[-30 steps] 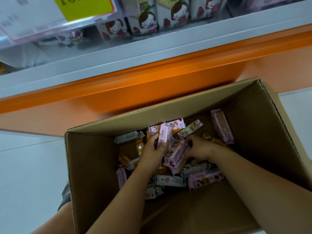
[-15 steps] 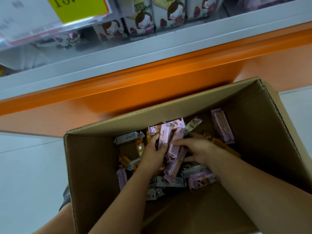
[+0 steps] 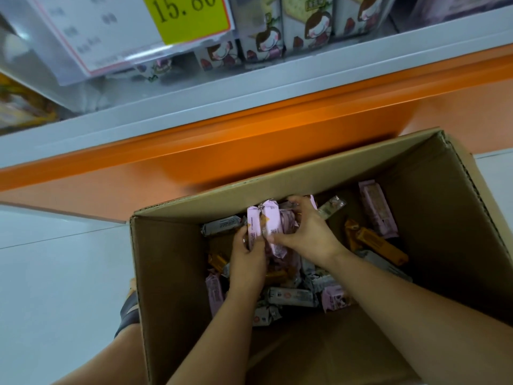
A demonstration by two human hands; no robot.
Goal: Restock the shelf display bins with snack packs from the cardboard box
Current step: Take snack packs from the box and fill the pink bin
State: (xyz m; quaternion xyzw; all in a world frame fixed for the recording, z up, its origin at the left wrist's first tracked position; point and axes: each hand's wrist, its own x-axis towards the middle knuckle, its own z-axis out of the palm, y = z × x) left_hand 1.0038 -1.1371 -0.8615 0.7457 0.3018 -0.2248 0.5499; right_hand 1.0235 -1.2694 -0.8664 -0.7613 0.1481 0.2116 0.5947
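The right hand [image 3: 308,232] has come up off the loose heap and closed over the pink packs [image 3: 266,223] that the left hand [image 3: 247,262] gripped alone a second ago. Its fingers now curl across their top, and its thumb meets the left thumb at the near end. What was one upright pack is now a small bundle, lifted nearer the far wall of the cardboard box [image 3: 172,273]. Where the right wrist lay, an orange pack [image 3: 380,245] shows in full (half covered before). The view has tipped up, showing more of the yellow price tag [image 3: 191,18].
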